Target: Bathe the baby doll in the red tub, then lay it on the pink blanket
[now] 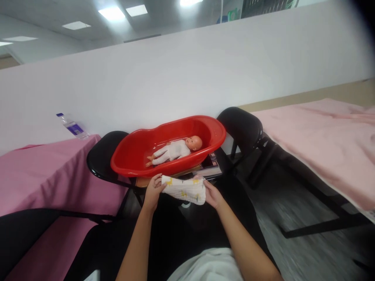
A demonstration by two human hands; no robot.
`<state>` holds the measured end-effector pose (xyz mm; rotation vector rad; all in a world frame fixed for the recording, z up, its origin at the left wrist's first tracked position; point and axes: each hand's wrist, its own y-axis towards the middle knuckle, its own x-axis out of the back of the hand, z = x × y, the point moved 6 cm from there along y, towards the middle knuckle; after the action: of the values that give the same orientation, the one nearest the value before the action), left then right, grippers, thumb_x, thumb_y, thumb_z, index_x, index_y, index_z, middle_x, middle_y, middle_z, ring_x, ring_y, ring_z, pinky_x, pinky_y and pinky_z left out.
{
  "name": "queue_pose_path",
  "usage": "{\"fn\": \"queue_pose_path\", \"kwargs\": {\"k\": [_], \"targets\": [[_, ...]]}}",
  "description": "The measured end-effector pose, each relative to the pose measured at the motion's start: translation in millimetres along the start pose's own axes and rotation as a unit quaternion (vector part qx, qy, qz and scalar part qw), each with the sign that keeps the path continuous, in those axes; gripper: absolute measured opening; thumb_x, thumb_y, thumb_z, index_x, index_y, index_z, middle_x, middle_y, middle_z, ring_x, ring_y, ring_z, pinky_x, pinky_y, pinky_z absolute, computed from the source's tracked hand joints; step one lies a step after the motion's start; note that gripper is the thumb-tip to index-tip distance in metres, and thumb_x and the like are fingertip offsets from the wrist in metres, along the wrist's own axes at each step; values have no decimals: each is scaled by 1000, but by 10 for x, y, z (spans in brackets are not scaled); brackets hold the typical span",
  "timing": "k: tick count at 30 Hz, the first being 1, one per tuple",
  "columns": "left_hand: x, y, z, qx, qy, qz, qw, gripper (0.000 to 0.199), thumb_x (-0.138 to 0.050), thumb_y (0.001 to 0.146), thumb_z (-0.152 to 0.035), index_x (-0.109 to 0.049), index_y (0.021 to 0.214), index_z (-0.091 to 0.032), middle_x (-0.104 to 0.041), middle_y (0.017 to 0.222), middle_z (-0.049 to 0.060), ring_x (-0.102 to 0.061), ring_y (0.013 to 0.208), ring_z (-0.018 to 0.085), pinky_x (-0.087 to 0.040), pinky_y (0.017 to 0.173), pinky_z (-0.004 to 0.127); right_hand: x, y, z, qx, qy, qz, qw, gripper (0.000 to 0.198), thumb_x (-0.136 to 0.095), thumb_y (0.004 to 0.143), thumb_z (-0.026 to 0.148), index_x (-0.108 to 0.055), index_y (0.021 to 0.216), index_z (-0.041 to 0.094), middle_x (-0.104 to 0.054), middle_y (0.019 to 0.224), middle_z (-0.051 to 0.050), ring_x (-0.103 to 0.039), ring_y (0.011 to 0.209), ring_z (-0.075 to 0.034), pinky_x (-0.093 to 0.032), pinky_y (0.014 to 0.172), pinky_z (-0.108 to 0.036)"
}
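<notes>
1. Hands: left hand [152, 191] and right hand [211, 194] each have a closed grip on one end of a folded white cloth with small yellow prints [184, 190], fingers curled over its edges.
2. Cloth position: held in the air between both hands, just in front of the red plastic baby tub [131, 152], not touching it.
3. Tub contents: a baby doll in a white suit [175, 150] lies on its back, head to the right.
4. Support: the tub rests on stacked books [209, 167] between two black chairs [243, 127].
5. Surroundings: a clear plastic water bottle [72, 126] lies on the pink-covered table [35, 171] at left.
</notes>
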<state>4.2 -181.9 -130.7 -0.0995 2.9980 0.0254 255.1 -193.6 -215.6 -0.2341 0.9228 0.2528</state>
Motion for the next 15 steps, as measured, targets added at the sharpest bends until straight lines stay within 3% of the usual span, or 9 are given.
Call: {"fn": "queue_pose_path", "kwargs": {"k": [5, 10, 15], "targets": [[-74, 2, 2, 10, 34, 14, 999, 67, -78, 66, -29, -50, 126, -18, -68, 105, 8, -65, 96, 20, -51, 83, 31, 25, -28, -135, -53, -26, 22, 998, 27, -73, 75, 29, -62, 95, 15, -72, 98, -7, -68, 92, -21, -48, 95, -38], [-57, -9, 3, 6, 20, 8, 1000, 69, -79, 64, -25, -52, 127, -18, -69, 98, 5, -64, 90, 16, -50, 81, 26, -103, -64, -149, -61, -39, 75, 995, 43, -74, 70, 19, -62, 110, 13, -68, 112, -11, -66, 100, -23, -47, 97, -39], [-101, -8, -5, -2, 12, 41, 999, 67, -77, 67, -21, -51, 129, -19, -69, 100, 4, -63, 91, 15, -49, 80, 26, -70, -44, -156, -48, -31, 57, 997, 57, -77, 65, 17, -59, 119, 17, -68, 113, -10, -67, 100, -24, -47, 96, -40]]}}
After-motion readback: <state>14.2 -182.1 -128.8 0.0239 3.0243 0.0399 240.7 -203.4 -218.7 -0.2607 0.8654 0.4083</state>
